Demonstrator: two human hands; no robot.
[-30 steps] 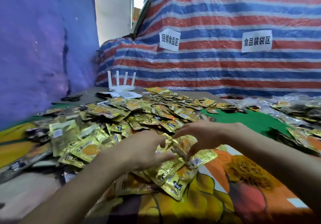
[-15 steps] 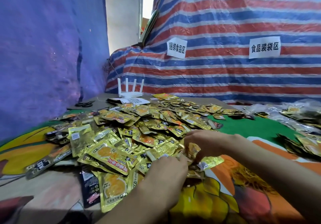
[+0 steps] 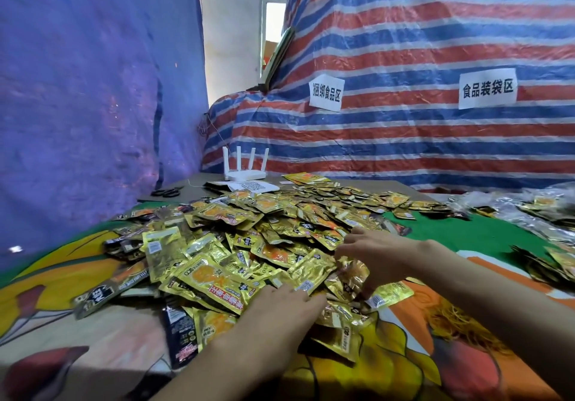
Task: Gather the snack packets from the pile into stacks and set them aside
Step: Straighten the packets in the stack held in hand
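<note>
A broad pile of gold snack packets [image 3: 255, 232] with orange prints covers the middle of the table. My left hand [image 3: 280, 313] lies palm down on the pile's near edge, fingers stretched over several packets. My right hand [image 3: 376, 254] reaches in from the right and its fingers curl round a small bunch of gold packets [image 3: 351, 276] at the pile's near right side. How many packets it holds is hidden under the fingers.
A colourful printed cloth [image 3: 389, 366] covers the table. A heap of yellow rubber bands [image 3: 460, 323] lies near right. Bagged packets [image 3: 529, 214] sit at far right. A white router [image 3: 245, 167], a paper sheet and black scissors [image 3: 166, 192] stand at the back. Striped tarp behind.
My left hand has slid forward and flattened onto the pile's near edge. My right hand stays gripping packets. The camera has tilted up and shifted slightly.
</note>
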